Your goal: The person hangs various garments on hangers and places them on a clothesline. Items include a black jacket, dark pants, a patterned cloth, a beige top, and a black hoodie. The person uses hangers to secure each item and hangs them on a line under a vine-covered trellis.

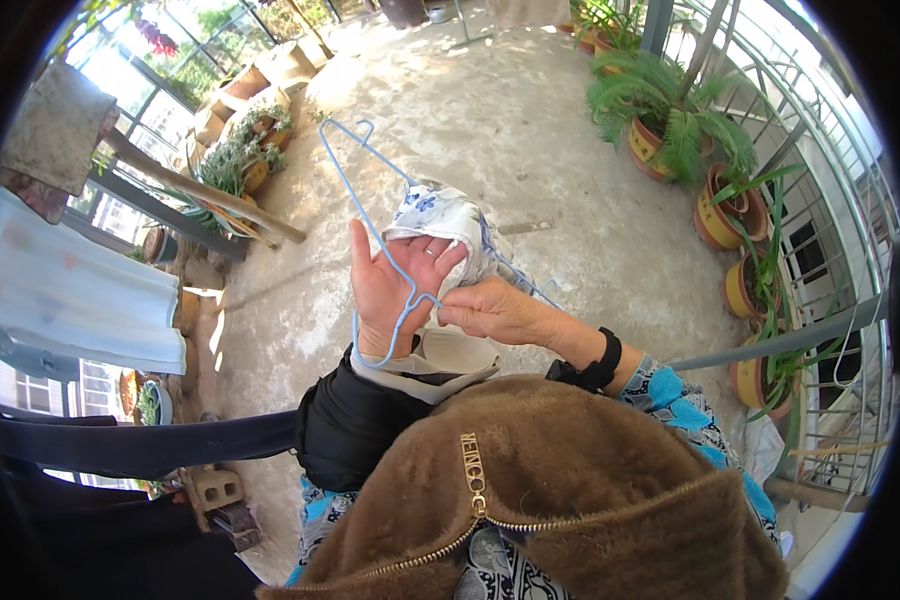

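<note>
My left hand [394,281] is palm up, thumb spread, its fingertips reaching under the edge of a white cloth item with blue flowers [439,206]. A light blue wire hanger [352,191] lies across that palm, its hook curving over the wrist. With thumb and fingers, my right hand [480,309] pinches the hanger's wire beside its neck. The flowered cloth covers part of the hanger's long bar, whose right end shows beyond it. A black band is on my right wrist. Folds of the cloth hide how it sits on the hanger.
Potted plants [649,146] line a metal railing [832,247] at right; more pots [259,172] stand at upper left. A light blue cloth [75,277] and dark garments [142,439] hang at left. A wooden pole [202,187] slants at upper left. Concrete floor [457,97] lies beneath.
</note>
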The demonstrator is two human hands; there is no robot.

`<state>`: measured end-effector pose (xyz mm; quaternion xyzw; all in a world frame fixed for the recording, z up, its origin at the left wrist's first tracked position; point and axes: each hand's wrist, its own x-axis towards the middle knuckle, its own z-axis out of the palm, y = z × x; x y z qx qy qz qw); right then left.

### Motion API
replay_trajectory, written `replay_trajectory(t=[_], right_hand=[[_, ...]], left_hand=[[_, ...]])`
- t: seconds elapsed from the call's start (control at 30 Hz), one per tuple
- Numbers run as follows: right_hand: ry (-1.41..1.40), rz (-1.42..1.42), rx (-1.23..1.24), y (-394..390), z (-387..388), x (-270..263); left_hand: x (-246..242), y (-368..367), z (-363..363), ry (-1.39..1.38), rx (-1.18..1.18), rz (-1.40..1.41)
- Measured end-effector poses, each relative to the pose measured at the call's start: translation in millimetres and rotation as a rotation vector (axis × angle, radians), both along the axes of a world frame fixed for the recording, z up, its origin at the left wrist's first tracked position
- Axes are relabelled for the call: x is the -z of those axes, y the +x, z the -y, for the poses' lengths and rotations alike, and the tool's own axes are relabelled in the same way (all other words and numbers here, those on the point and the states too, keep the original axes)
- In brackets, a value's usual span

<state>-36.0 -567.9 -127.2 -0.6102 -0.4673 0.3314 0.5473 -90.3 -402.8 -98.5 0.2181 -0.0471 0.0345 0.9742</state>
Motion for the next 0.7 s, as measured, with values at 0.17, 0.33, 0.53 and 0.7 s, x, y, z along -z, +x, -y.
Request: replay_trajectory(t=[0.17,0.33,0.53,0.7], right_hand=[[-0.327,-0.137,-0.061,5.1,9.8,-22.9],[0.094,0.838,0.640,10.8,14.3,-36.7],[-0.054,0.780,0.444,53.9,-11.2,-12.9],[-0.095,0.379,0.370,74.0,-17.4,-19.1]], left_hand=[[13.2,4.0,-15.6,0.170,0.084,-0.037],[29.3,7.3,-22.1,0.098,0.032,-0.158],[23.6,10.6,-16.1,-0.012,0.094,-0.240],[15.8,4.6,-25.6,0.129,0.012,-0.366]])
